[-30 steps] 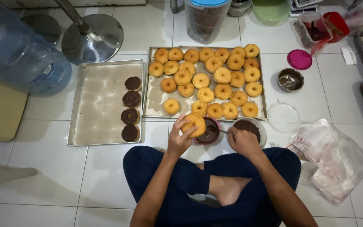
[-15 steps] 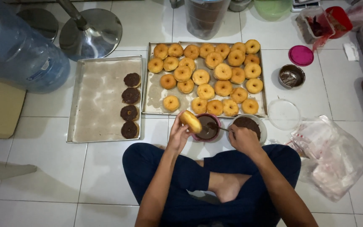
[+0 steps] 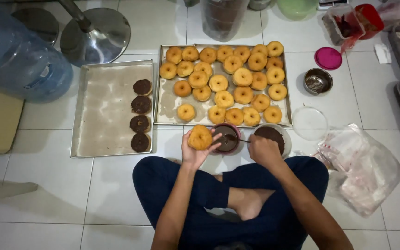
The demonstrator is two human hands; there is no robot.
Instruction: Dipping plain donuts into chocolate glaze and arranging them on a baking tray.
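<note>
Seen from above, seated cross-legged on white tiled floor (image 3: 47, 194), dark trousers. Left hand (image 3: 194, 150) raised above the knee, fingers curled around a plain golden doughnut (image 3: 200, 137), held face-up just beside the left rim of a small bowl of chocolate glaze (image 3: 227, 138). Right hand (image 3: 262, 150) closed in a narrow pinch on a thin spoon handle (image 3: 242, 140), tip of the spoon down in that same bowl. Second bowl of dark chocolate (image 3: 270, 135) touching or just right of the first, partly behind the right knuckles.

Both bowls on the floor right at the near edge of the big metal tray (image 3: 163, 109), tray packed with unglazed doughnuts (image 3: 237, 78) in loose rows, bare patch at the near-left corner. Left of it, touching edge to edge, a second metal tray (image 3: 103, 111) lined with paper, four chocolate-topped doughnuts (image 3: 140, 113) in one column along its right edge.

Clear round lid (image 3: 309, 123) on the floor just right of the big tray's near-right corner. Small steel bowl (image 3: 318, 81) beyond it, pink lid (image 3: 328, 58) farther back. Crumpled clear plastic bag (image 3: 362, 166) beside the right knee. Blue water jug (image 3: 17, 55) lying at far left, chrome stool base (image 3: 96, 32) next to it.
</note>
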